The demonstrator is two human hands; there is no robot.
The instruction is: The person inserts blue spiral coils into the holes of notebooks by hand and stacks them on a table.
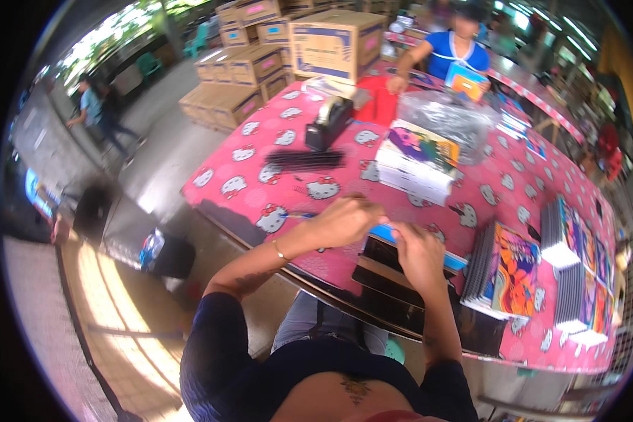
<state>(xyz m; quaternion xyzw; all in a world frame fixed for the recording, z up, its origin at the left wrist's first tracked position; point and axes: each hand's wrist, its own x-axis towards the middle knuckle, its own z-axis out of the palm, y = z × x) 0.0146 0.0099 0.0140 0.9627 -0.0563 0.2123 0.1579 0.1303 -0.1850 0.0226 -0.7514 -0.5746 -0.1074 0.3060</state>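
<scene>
A person seated at a table (260, 176) draped in glossy pink cartoon-cat oilcloth works both hands over a flat blue-edged pack (429, 250) lying at the near edge. The left hand (344, 219) is curled, fingers pinched at the pack's top edge; the right hand (418, 253) rests on it, fingers bent down against the blue strip. Whether either grip actually closes on something thin, tape or film, cannot be told.

Judging by the layout, the job looks partly through: piles of spiral notebooks (506, 271) with bright covers stand to the right, further rows (577, 267) beyond them, and a stack of white-edged books (418, 162) waits mid-table, so much appears left.

A black tape dispenser (328, 121) sits beyond a dark comb-like strip (306, 160). Crinkled clear plastic (446, 116) heaps near the far side, where another person in blue (451, 53) handles a coloured booklet. Brown cardboard cartons (260, 63) are stacked on the concrete floor behind.
</scene>
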